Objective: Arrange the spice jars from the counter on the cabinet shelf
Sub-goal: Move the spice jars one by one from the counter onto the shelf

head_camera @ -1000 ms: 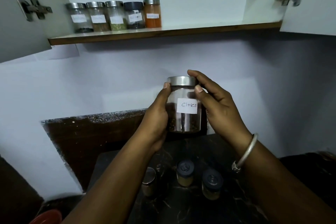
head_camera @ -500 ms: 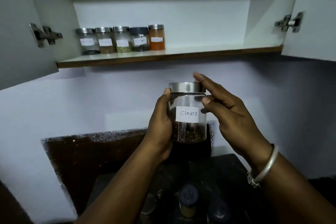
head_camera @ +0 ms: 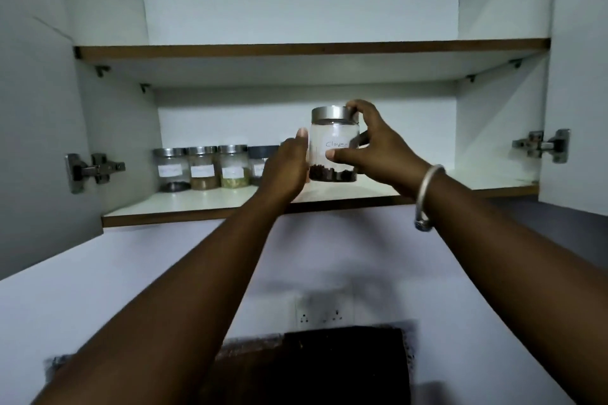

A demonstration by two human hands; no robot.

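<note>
A clear glass jar labelled "Cloves" [head_camera: 332,131], steel lid on top and dark cloves at the bottom, is up at the lower cabinet shelf [head_camera: 204,204]. My right hand [head_camera: 378,148] grips it by the lid and side. My left hand [head_camera: 286,168] presses flat against its left side. Whether its base touches the shelf I cannot tell. A row of labelled spice jars [head_camera: 200,168] stands on the shelf to the left; my left hand hides the right end of that row.
Both cabinet doors stand open, with metal hinges on the left [head_camera: 92,169] and right [head_camera: 543,145]. The upper shelf [head_camera: 296,49] holds nothing visible. Bare shelf runs to the right of the held jar. A wall socket [head_camera: 324,316] sits below, above a dark backsplash.
Both hands raised the cloves jar from chest height up to the lower shelf, right of the jar row. The view tilted up; the counter and its jars dropped out of sight.
</note>
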